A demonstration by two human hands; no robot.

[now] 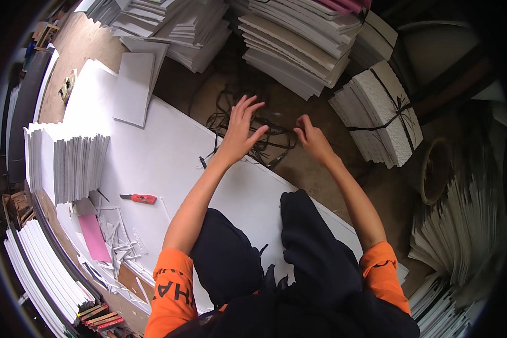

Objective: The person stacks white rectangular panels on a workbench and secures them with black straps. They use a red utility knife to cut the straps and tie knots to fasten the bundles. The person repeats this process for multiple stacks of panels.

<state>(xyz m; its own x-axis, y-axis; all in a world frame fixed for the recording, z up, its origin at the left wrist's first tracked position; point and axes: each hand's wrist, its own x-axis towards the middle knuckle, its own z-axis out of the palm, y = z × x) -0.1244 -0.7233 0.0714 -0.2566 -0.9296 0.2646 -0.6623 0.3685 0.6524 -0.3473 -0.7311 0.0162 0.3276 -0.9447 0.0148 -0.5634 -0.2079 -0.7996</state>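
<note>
A tangle of black straps (222, 119) lies on the brown floor, past the edge of a large white board (152, 146). Above the tangle is my left hand (242, 132), its fingers spread and nothing in them. My right hand (315, 142) hovers at the tangle's right side with thumb and fingers pinched together. Dark strands run close to those fingertips, but whether they are gripped I cannot make out. My knees rest on the white board, between my forearms.
A red utility knife (142, 199) lies on the board's left, near white offcuts (121, 242) and a pink strip (94, 236). Upright white sheets (79, 163) stand behind them. Tall sheet stacks (298, 45) rise ahead. A strap-tied bundle (372, 107) sits at right.
</note>
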